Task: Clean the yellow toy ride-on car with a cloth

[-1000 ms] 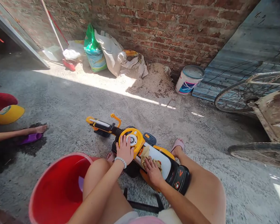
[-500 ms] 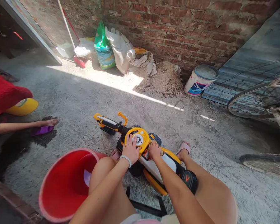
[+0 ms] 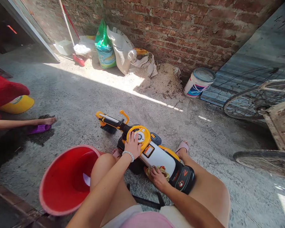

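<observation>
A yellow, black and white toy ride-on vehicle (image 3: pixel 161 158) stands on the concrete between my knees. My left hand (image 3: pixel 132 146), with a beaded bracelet at the wrist, grips its yellow steering wheel (image 3: pixel 146 136), fingers laid over the rim toward the hub. My right hand (image 3: pixel 158 178) is closed on a crumpled, patterned cloth (image 3: pixel 164 173), pressed to the near side of the white seat. A yellow front arm (image 3: pixel 104 118) points away to the left. Part of the cloth is hidden under my fingers.
A red bucket (image 3: pixel 61 177) with something pale inside stands by my left knee. Another person's foot (image 3: pixel 49 121) is at left. Sacks (image 3: pixel 105 52), a sand-like heap (image 3: pixel 165 79) and a paint bucket (image 3: pixel 198 83) line the brick wall. A wheeled cart (image 3: pixel 280 123) stands right.
My right hand has moved with the cloth from beside the steering wheel back and down to the near side of the seat. My left hand stays on the wheel. The view has shifted slightly.
</observation>
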Demonstrator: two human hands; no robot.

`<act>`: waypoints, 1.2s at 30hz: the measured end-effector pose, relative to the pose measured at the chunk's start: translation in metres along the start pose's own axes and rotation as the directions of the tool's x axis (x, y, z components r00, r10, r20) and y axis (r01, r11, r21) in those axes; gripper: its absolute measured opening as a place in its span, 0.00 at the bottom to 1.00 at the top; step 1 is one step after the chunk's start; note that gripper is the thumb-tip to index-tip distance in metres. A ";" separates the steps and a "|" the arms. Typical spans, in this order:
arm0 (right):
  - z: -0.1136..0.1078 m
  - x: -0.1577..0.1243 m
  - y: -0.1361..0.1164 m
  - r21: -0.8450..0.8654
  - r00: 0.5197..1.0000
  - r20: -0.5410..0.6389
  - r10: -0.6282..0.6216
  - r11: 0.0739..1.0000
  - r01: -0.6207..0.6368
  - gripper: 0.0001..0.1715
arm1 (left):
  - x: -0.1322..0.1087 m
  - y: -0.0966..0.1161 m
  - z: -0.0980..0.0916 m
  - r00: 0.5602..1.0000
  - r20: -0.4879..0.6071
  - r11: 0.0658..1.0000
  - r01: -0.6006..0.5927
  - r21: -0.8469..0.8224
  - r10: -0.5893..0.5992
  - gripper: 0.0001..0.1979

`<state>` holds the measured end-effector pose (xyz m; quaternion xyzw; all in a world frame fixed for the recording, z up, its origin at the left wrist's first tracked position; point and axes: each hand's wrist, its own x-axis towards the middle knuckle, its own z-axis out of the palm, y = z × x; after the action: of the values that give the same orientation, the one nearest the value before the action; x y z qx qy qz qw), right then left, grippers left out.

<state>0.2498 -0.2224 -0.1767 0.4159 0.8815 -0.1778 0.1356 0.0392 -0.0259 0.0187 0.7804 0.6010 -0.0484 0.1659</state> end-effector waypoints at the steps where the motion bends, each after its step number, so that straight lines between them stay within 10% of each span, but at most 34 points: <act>1: -0.005 0.010 -0.001 -0.008 1.000 -0.028 0.009 1.000 -0.010 0.25 | 0.000 0.000 -0.001 1.000 0.007 1.000 0.007 0.005 -0.007 0.37; 8: -0.084 0.084 0.003 0.114 0.985 -0.082 0.151 0.983 -0.141 0.25 | 0.002 -0.001 -0.001 1.000 0.018 1.000 0.019 0.020 -0.019 0.37; 14: -0.071 0.019 0.011 0.173 0.928 0.021 0.373 0.913 -0.371 0.30 | 0.002 -0.001 0.002 1.000 0.005 1.000 0.007 0.003 -0.007 0.38; 19: -0.077 -0.015 0.053 0.182 0.451 0.171 0.876 0.422 -0.888 0.32 | 0.002 0.001 0.002 1.000 -0.003 1.000 0.009 0.008 -0.009 0.37; 21: -0.085 -0.010 0.058 0.173 0.366 0.214 0.905 0.334 -0.926 0.31 | 0.001 0.002 0.000 1.000 0.008 1.000 0.015 0.011 -0.015 0.37; 29: -0.053 0.003 -0.029 0.100 0.657 0.059 0.752 0.650 -0.753 0.27 | 0.002 0.000 -0.001 1.000 0.001 1.000 0.024 0.010 -0.024 0.37; 36: -0.066 0.002 0.001 0.091 0.617 0.071 0.784 0.611 -0.786 0.26 | 0.003 -0.001 -0.001 1.000 0.025 1.000 0.014 0.004 -0.014 0.37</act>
<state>0.2430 -0.1922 -0.1186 0.7643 0.5975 -0.1552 0.1864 0.0387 -0.0223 0.0181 0.7757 0.6043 -0.0607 0.1717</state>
